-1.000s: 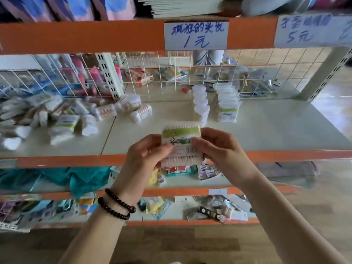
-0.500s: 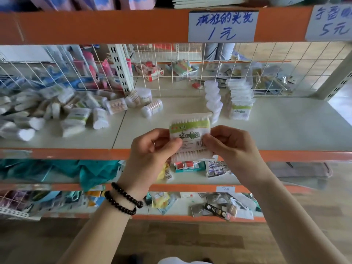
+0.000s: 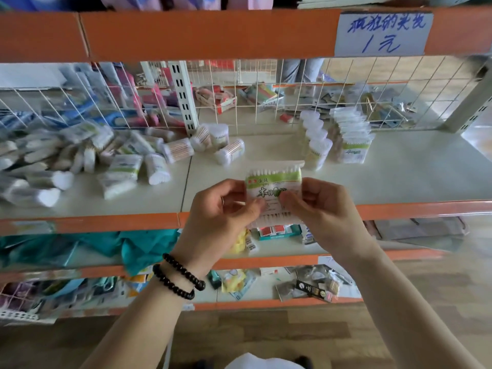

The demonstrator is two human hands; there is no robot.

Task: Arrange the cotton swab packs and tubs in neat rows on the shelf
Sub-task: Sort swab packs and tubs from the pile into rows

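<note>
A flat cotton swab pack (image 3: 274, 182) with a green label is held upright in front of the shelf's orange front edge. My left hand (image 3: 221, 209) pinches its left side and my right hand (image 3: 322, 209) pinches its right side. On the white shelf (image 3: 412, 171) behind it stands a row of round swab tubs (image 3: 315, 145), and right of that a row of upright swab packs (image 3: 352, 143). A loose heap of swab packs and tubs (image 3: 87, 158) lies on the left half, with a few tubs (image 3: 229, 153) on their sides near the middle.
A wire grid (image 3: 346, 94) backs the shelf, with a slotted white upright (image 3: 183, 97) at the middle and another at the right. An orange beam (image 3: 207, 33) with a handwritten price card runs overhead. Lower shelves hold teal cloth (image 3: 87, 246) and small packets.
The camera has swung left and closer to the shelf. Both hands keep holding the pack, and the thumbs have slid inward onto its front.
</note>
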